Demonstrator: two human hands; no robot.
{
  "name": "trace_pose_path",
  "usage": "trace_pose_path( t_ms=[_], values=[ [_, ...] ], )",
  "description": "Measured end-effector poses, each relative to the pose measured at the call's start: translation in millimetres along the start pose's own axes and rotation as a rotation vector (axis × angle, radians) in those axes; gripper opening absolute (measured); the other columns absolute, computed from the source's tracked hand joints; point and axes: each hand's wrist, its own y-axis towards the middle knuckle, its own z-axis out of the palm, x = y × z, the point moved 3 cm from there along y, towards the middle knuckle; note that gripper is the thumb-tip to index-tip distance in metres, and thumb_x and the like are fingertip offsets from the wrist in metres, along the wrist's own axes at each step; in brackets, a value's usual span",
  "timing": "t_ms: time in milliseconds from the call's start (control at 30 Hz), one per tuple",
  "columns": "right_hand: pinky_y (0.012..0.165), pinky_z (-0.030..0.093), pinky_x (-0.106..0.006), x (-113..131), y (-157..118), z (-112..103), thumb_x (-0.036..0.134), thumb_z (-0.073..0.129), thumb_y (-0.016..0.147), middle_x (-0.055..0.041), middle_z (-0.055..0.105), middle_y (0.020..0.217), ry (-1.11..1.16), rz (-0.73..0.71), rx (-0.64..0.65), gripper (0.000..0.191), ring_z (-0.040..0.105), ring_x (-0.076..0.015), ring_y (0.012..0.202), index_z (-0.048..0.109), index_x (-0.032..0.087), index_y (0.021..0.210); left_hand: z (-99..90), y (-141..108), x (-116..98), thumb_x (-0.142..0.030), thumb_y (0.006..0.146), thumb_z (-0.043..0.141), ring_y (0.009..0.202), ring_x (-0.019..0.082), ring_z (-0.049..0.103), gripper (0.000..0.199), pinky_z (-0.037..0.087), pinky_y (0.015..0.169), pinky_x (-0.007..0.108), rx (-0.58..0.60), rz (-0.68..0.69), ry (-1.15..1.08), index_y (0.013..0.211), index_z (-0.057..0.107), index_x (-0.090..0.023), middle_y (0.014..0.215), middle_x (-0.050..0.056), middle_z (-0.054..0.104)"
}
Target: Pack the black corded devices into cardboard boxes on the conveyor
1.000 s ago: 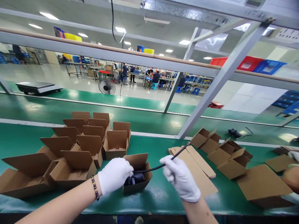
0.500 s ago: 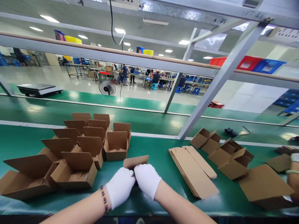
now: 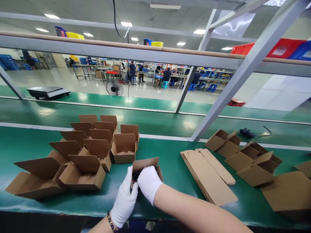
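Note:
A small open cardboard box (image 3: pixel 146 163) with its lid flap raised stands on the green table in front of me. My left hand (image 3: pixel 125 197), in a white glove, grips the box's left side, with the thumb at the front. Over the opening is my right hand (image 3: pixel 150 182), also gloved, its fingers curled down into the box and their tips hidden. Between the hands a dark rounded thing (image 3: pixel 136 176) with a bit of red shows inside the box; I cannot make out its kind. To the left, several open cardboard boxes (image 3: pixel 84 174) stand in rows.
Flat cardboard blanks (image 3: pixel 210 176) lie stacked right of my hands. Further right are more partly folded boxes (image 3: pixel 255 168) and a black corded tool (image 3: pixel 247 133). A slanted metal post (image 3: pixel 225 90) rises behind the blanks. A scale (image 3: pixel 47 92) sits at the far left.
My left hand has opened from its pinch and moved to the box's left side. The right hand has dipped into the box, whose lid flap shows more now. The view has shifted slightly.

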Motion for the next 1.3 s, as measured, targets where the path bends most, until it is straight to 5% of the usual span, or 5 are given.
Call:
trace_pose_path(
  t_ms=[200,367,533,933,1300],
  values=[
    [0.082,0.049,-0.043,-27,-20,-4,0.009,0.06,0.069,-0.0141,0.068,0.095,0.21,-0.194,-0.021,0.031,0.063,-0.0285,0.092,0.065,0.014,0.1,-5.4,7,-14,-0.031,0.092,0.035,0.133,0.026,0.032,0.042,0.028,0.111,0.044,0.183,0.133,0.042,0.133,0.046,-0.025,0.151,0.008,0.018],
    [0.101,0.041,-0.042,-81,-65,41,0.027,0.03,0.093,-0.0117,0.055,0.126,1.016,0.275,-0.72,0.038,0.052,-0.0203,0.117,0.05,0.019,0.125,-0.3,18,-22,-0.031,0.092,0.033,0.123,0.022,0.045,0.037,0.033,0.108,0.044,0.126,-0.011,-0.037,0.119,0.056,-0.021,0.134,0.01,0.038],
    [0.109,0.034,-0.041,-58,-42,93,0.038,0.049,0.086,-0.0101,0.034,0.145,1.527,0.245,-0.514,0.07,0.035,-0.0199,0.132,0.015,0.02,0.144,14.5,17,0,-0.033,0.093,0.033,0.136,0.023,0.026,0.052,0.023,0.112,0.049,0.045,-0.043,-0.194,0.14,0.016,-0.019,0.145,0.014,0.025],
    [0.11,0.03,-0.042,-64,-35,93,0.034,0.043,0.088,-0.0123,0.03,0.146,1.357,0.24,-0.524,0.068,0.032,-0.0205,0.133,0.009,0.021,0.145,11.9,25,3,-0.037,0.091,0.038,0.133,0.026,0.031,0.057,0.027,0.11,0.049,0.04,-0.025,-0.225,0.139,0.013,-0.018,0.143,0.017,0.029],
    [0.102,0.037,-0.053,-89,-56,71,0.059,0.057,0.077,-0.0189,0.045,0.135,0.497,-0.276,-0.753,0.07,0.033,-0.0312,0.132,0.044,0.015,0.129,-16.8,30,-2,-0.053,0.077,0.061,0.135,0.035,0.024,0.062,0.028,0.105,0.058,0.233,0.56,-0.008,0.126,0.036,-0.024,0.144,0.017,0.026]
  ],
)
